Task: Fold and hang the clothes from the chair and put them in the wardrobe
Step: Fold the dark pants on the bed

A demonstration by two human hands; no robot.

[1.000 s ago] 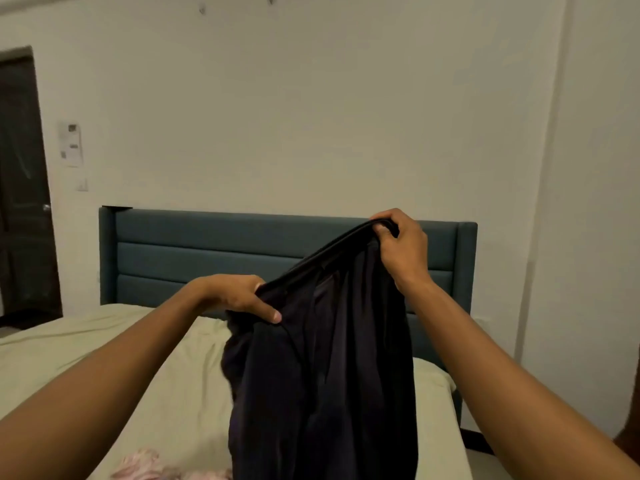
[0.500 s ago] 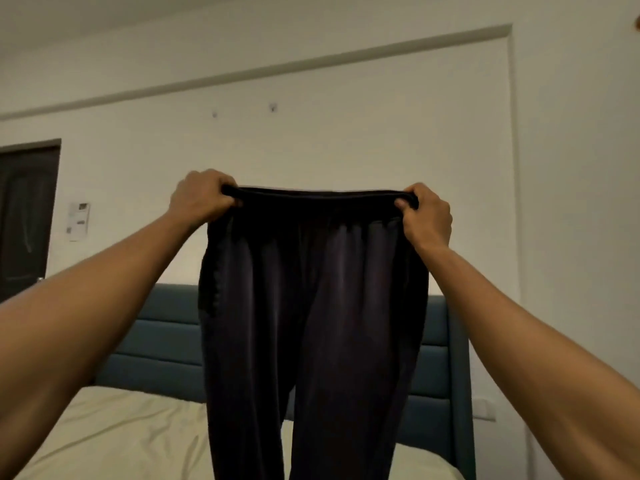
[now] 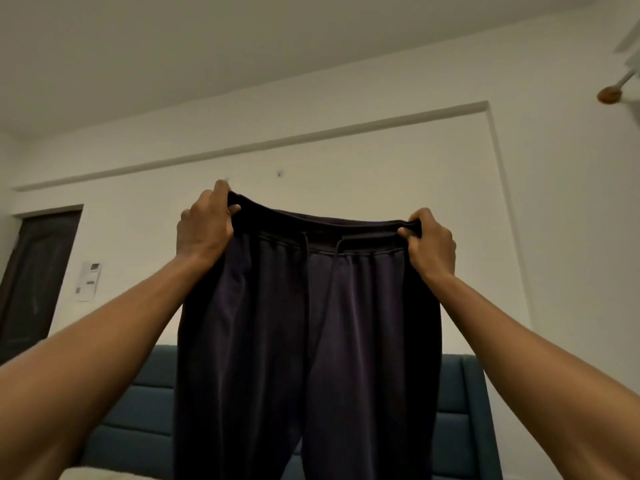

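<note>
A pair of dark navy trousers [image 3: 308, 341] with a drawstring waistband hangs spread out in front of me, held up high. My left hand [image 3: 204, 226] grips the left end of the waistband, fingers curled over its edge. My right hand [image 3: 431, 242] grips the right end the same way. The waistband sags slightly between them, its left end higher. Both legs hang straight down and leave the frame at the bottom. The chair and the wardrobe are out of view.
A teal padded headboard [image 3: 457, 410] stands behind the trousers against a white wall, with a sliver of pale bedsheet [image 3: 100, 474] at the bottom left. A dark door [image 3: 34, 282] is at the far left, and a ceiling fan [image 3: 620, 84] shows at the top right.
My hands went from bunching the trousers low over the bed to stretching the waistband wide and lifting it. The view has tilted up towards the ceiling, and the drawstring side now shows.
</note>
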